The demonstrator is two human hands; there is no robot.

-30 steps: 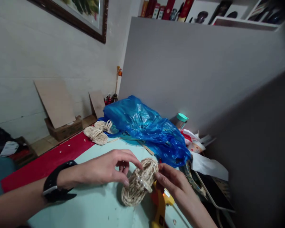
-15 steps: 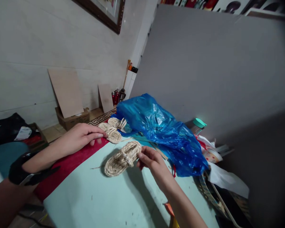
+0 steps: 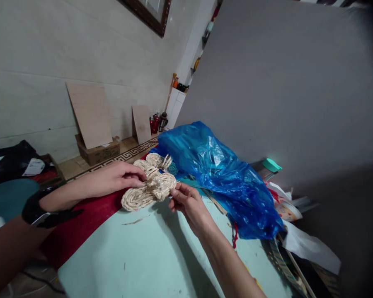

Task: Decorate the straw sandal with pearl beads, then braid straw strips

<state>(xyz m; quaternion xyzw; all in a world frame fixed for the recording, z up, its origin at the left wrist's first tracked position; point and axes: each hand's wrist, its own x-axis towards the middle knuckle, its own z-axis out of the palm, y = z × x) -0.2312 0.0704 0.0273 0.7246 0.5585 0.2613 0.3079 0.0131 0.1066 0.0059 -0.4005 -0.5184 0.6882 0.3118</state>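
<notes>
In my right hand (image 3: 188, 205) is a small woven straw slipper (image 3: 136, 198), its end pinched between thumb and fingers. It is held just above the table, with a shiny bead-like piece on its strap. My left hand (image 3: 116, 180), a black band on its wrist, has its thumb and fingertips closed at the edge of a second straw slipper (image 3: 148, 168). The held slipper partly covers that one. Just behind lies another straw slipper (image 3: 155, 159), next to the blue plastic bag.
A crumpled blue plastic bag (image 3: 217, 178) covers the back right of the pale green table (image 3: 127, 256). Red cloth (image 3: 77, 229) lies along the left edge. A green-lidded container (image 3: 271, 165) and a paper cup (image 3: 287, 210) stand right, beside a grey partition (image 3: 267, 82).
My right hand has moved the slipper left and away from me, until it overlaps the other slippers in view. My left hand stays by them. The camera view has shifted slightly.
</notes>
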